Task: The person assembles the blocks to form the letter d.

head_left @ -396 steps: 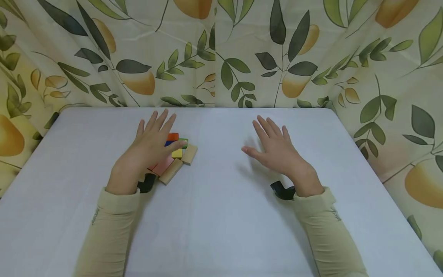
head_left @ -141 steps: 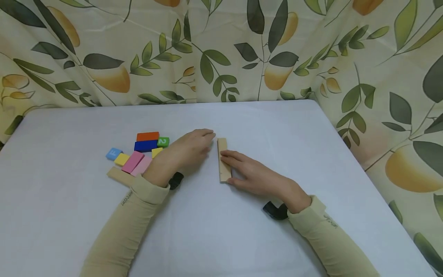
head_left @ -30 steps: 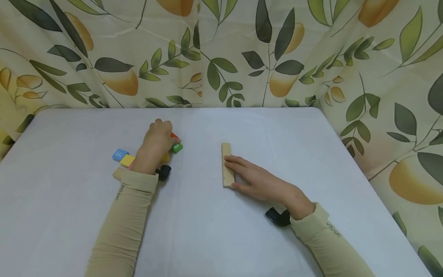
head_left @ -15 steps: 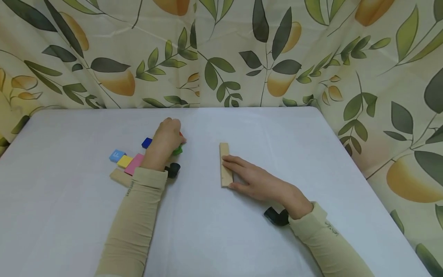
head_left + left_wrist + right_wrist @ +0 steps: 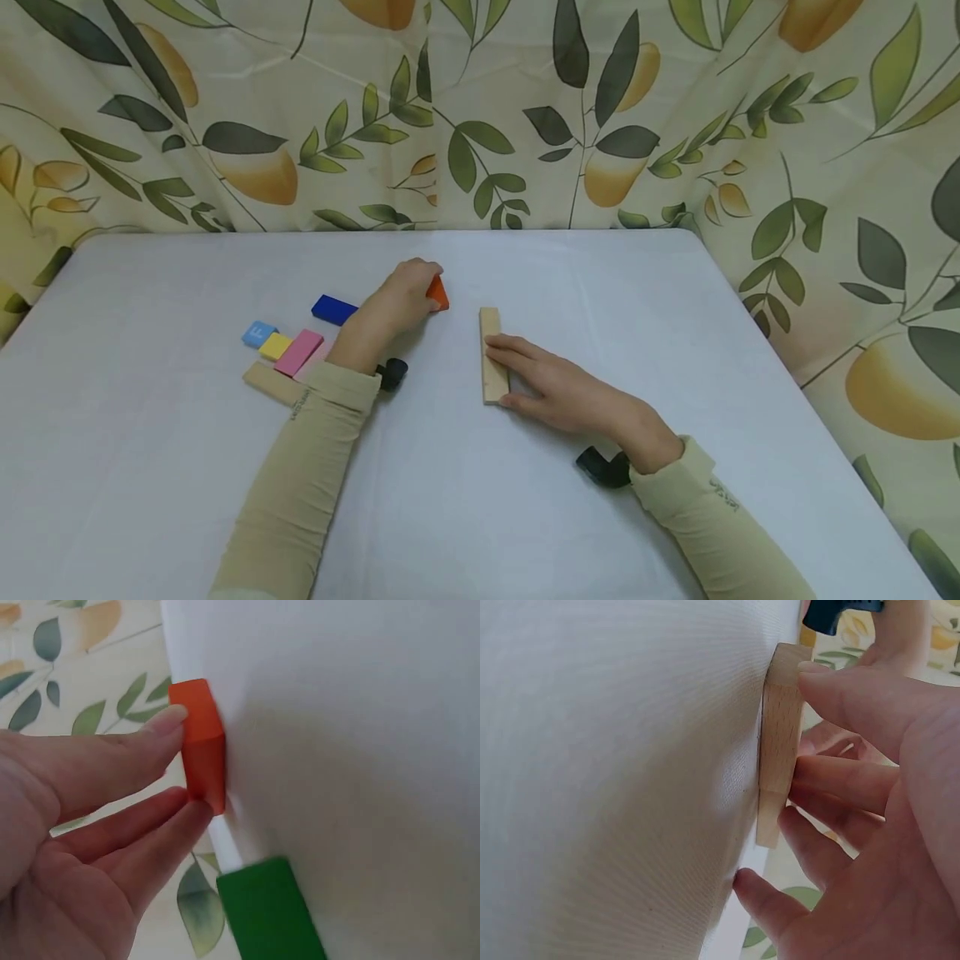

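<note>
My left hand [image 5: 393, 304] pinches an orange block [image 5: 438, 292] between thumb and fingers, left of the table's middle. In the left wrist view the orange block [image 5: 201, 742] stands out past the fingertips, and a green block [image 5: 271, 907] lies close by. Two plain wooden blocks [image 5: 490, 323], laid end to end, form a strip in the middle. My right hand [image 5: 570, 392] rests against the strip's right side, thumb at its near end. In the right wrist view the thumb and fairly straight fingers touch the wooden block [image 5: 781, 727].
Left of the left hand lie a blue block [image 5: 333, 310], a light blue letter block [image 5: 258, 333], a yellow block [image 5: 275, 346], a pink block [image 5: 298, 352] and another wooden block [image 5: 272, 383]. The left forearm partly covers this group. A patterned curtain [image 5: 510, 100] hangs behind the white table [image 5: 600, 275].
The wooden blocks went from the pile to the middle earlier. Within the last second my left hand moved right with the orange block, and the blue block turned. The right hand stayed put.
</note>
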A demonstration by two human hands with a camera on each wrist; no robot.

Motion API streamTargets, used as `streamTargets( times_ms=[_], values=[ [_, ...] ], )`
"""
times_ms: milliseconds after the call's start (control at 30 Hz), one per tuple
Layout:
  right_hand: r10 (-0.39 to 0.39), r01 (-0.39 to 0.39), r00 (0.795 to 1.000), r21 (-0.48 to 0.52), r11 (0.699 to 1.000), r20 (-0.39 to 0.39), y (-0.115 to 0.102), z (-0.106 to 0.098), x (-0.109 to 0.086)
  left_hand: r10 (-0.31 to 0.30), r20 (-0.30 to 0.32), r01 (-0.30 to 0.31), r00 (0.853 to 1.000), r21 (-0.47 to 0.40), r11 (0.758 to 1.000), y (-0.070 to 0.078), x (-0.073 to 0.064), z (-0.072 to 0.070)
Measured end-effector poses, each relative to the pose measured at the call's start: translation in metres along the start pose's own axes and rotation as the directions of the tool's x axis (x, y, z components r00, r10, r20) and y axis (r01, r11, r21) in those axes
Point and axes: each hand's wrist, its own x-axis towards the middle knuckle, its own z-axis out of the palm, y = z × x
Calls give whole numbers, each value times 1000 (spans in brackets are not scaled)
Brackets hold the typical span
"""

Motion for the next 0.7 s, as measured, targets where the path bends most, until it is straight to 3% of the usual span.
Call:
streamTargets(
  times_ms=[200,500,700],
  values=[
    [-4,4,1000,3,1000,-7,2,1,1,37,-24,-37,999,34,999,10,8,7],
    [-13,13,1000,0,1000,-2,2,-2,2,87,-73,-88,994,-14,996,20,11,17],
    [-16,16,1000,-3,1000,5,4,-4,0,98,-55,-100,994,-35,994,26,16,18]
  ],
)
